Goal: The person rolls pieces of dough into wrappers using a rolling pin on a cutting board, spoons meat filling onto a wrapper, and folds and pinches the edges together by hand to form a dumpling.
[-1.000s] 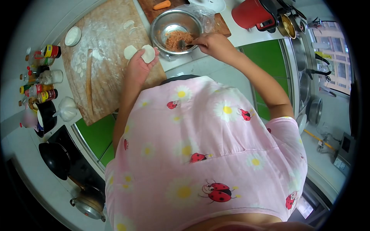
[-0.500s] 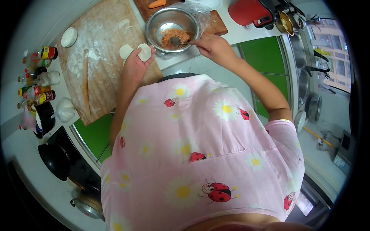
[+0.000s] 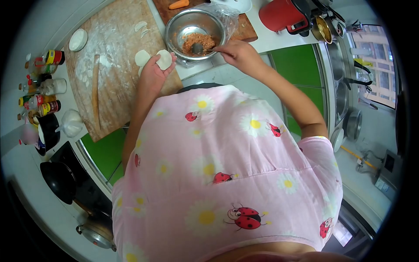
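A round dough wrapper (image 3: 164, 60) lies across the fingers of my left hand (image 3: 153, 73), which holds it over the edge of the floured wooden board (image 3: 118, 91). My right hand (image 3: 235, 53) is closed on the handle of a spoon (image 3: 197, 48). The spoon's bowl rests in orange-brown minced filling (image 3: 204, 40) inside a steel mixing bowl (image 3: 172, 27). More wrappers (image 3: 142, 57) lie on the board just beyond my left hand.
On the board are a rolling pin (image 3: 95, 94), a small white bowl (image 3: 78, 40) and dough pieces (image 3: 140, 26). Bottles (image 3: 41, 102) line the left side. A carrot (image 3: 179, 4) lies behind the mixing bowl; a red pot (image 3: 279, 14) stands to the right.
The view has shifted very slightly. Both hands, the wrapper and the spoon keep nearly the same positions.
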Available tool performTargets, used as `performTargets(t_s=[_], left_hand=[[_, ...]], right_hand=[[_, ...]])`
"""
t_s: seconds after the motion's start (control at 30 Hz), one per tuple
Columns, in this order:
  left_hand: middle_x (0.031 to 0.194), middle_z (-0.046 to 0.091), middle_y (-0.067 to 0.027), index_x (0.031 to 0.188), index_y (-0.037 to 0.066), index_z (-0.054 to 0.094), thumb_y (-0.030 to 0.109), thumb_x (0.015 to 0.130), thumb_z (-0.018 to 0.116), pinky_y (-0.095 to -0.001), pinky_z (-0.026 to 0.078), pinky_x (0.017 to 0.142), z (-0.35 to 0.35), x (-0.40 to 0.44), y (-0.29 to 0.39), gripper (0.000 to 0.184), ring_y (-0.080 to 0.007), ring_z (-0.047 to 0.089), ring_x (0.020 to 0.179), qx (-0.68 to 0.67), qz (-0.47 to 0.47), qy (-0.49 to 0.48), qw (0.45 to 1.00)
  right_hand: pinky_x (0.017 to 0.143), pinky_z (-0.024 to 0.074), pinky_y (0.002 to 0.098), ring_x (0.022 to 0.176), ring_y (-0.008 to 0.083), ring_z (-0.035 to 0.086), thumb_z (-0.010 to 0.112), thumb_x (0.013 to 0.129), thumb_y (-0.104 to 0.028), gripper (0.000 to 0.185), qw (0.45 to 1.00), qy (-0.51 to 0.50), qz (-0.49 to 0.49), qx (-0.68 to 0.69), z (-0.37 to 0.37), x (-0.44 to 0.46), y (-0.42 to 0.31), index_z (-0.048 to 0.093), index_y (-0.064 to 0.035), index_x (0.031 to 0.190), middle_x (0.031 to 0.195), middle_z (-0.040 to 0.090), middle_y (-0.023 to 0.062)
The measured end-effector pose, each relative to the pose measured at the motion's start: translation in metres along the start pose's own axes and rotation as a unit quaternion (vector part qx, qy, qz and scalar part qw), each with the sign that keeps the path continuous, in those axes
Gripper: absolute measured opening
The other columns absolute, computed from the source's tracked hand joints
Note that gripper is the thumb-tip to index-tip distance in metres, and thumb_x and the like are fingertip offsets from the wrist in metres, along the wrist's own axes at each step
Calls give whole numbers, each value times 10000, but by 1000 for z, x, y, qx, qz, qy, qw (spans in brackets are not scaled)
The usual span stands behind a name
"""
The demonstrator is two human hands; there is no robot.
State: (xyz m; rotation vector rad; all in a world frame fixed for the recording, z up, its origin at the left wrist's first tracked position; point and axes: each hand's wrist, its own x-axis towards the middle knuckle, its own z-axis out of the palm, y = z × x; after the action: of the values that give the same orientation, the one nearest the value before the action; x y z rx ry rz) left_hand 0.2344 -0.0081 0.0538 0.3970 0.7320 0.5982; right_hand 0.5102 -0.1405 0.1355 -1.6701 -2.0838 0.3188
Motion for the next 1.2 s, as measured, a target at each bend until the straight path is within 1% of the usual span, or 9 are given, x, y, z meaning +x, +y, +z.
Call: performTargets(t_s=[0.13, 0.27, 0.37, 0.6, 0.73, 0.8, 0.93, 1.07, 1.2], left_hand=[[1209, 623, -217, 1279, -70, 459, 143, 976, 445, -426, 502, 982, -1, 2, -5, 371, -307, 622, 1121, 9, -11, -6, 1000], [1211, 619, -211, 1281, -76, 463, 175, 979, 417, -430, 460, 1006, 5, -3, -6, 394, -311, 612, 1120, 34, -6, 15, 999], [1208, 619, -210, 1270, -76, 462, 166, 978, 434, -437, 459, 1014, 6, -5, -8, 380, -316, 606, 1131, 36, -11, 13, 999], [1202, 614, -211, 1249, -86, 462, 125, 968, 476, -443, 460, 1035, 11, 0, -19, 352, -330, 592, 1155, -3, -29, 7, 1000], [1235, 596, -208, 1254, -97, 455, 123, 970, 474, -450, 451, 1052, 11, 6, -22, 360, -332, 586, 1165, -7, -10, -34, 999], [1247, 583, -215, 1251, -101, 454, 137, 968, 480, -457, 414, 1082, 9, 9, -23, 371, -331, 577, 1174, -4, -11, -35, 999], [1265, 567, -218, 1258, -104, 445, 141, 966, 487, -466, 392, 1099, 10, 9, -22, 383, -334, 570, 1183, 2, -16, -19, 1000], [1275, 560, -211, 1261, -97, 445, 139, 963, 496, -472, 390, 1099, 8, 12, -25, 384, -341, 567, 1191, -17, -15, -12, 1000], [1277, 560, -203, 1263, -91, 446, 140, 962, 499, -472, 386, 1102, 10, 11, -26, 384, -341, 564, 1196, -17, -13, -10, 1000]], right_hand=[[699, 496, 381, 764, 285, 618, 636, 836, -39, 269, 997, 1, 20, 81, 16, 13, -13, 698, -83, 1093, 812, 632, 99], [721, 508, 404, 792, 299, 628, 635, 812, -43, 285, 999, -32, -3, -23, 10, 9, 8, 690, -74, 1090, 827, 645, 111], [767, 518, 436, 858, 321, 642, 635, 821, -115, 232, 998, -43, 15, -35, 5, 13, 6, 705, -88, 1040, 900, 668, 116], [747, 519, 441, 861, 324, 650, 640, 826, -153, 189, 998, -43, -22, -35, 38, 39, 10, 700, -84, 992, 887, 675, 117], [756, 527, 433, 849, 321, 658, 635, 831, -147, 212, 994, -90, 14, -57, 8, 20, 17, 713, -91, 1020, 896, 689, 120], [764, 530, 430, 851, 320, 662, 630, 837, -144, 225, 993, -100, 25, -62, -6, 15, 24, 718, -94, 1039, 913, 697, 118], [779, 540, 383, 818, 285, 686, 593, 886, -146, 236, 985, -117, 125, 22, -42, 19, 21, 718, -78, 1074, 911, 715, 129], [761, 545, 314, 798, 230, 699, 602, 880, -89, 230, 971, -156, 169, 56, -68, 26, 1, 719, -40, 1072, 937, 733, 115], [727, 543, 342, 765, 260, 688, 602, 882, -112, 213, 982, -159, 102, -22, -38, 23, 18, 730, -48, 1040, 907, 728, 117]])
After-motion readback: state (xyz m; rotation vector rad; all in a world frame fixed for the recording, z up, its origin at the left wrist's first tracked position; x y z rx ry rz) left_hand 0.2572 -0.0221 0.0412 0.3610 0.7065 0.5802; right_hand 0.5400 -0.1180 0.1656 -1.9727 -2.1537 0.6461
